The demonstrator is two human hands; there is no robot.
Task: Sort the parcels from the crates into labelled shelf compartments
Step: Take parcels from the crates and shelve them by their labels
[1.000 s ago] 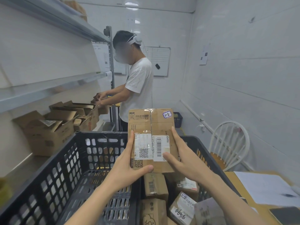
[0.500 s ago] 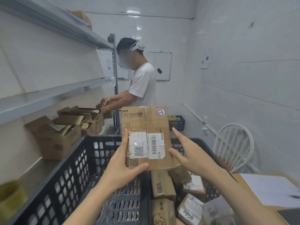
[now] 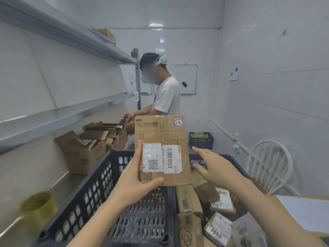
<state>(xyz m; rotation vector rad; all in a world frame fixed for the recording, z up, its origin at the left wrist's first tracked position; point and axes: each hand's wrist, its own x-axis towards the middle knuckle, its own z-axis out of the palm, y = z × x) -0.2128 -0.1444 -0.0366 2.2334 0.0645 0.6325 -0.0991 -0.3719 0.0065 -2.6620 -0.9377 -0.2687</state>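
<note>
One grip only: the left hand (image 3: 135, 177) pinches the upright parcel (image 3: 170, 132) at its lower left corner above the black crate (image 3: 99, 184), while the right hand (image 3: 217, 168) hovers spread-fingered just beside its right edge.

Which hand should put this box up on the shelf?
Left, most likely. The left hand grips the parcel with thumb and fingers curled round its edge, and the shelves are on that side. The right hand is open beside the parcel, not gripping it, above the crate.

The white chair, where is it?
In the head view the white chair stands on the right by the wall, just beyond the black crate.
</note>
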